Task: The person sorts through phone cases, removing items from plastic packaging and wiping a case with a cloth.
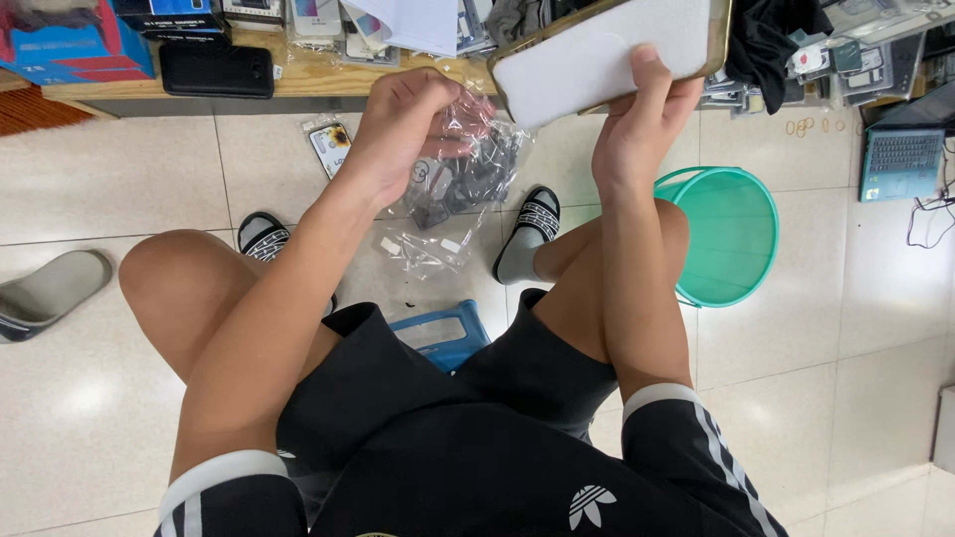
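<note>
My left hand (403,124) pinches the top of a crinkled clear plastic bag (460,184) that hangs down between my knees, with dark contents showing through it. My right hand (637,119) grips the lower edge of a flat white rectangular case with a gold rim (607,50), held tilted in front of me. The bag's upper edge touches the case's left corner. I sit on a low blue stool (440,336) with my legs apart.
A teal plastic bucket (731,239) stands on the tiled floor by my right leg. A low wooden table (298,75) ahead is covered with boxes, phone cases and packets. A packaged phone case (328,147) lies on the floor, a loose grey sandal (50,293) at left, a laptop (900,164) at right.
</note>
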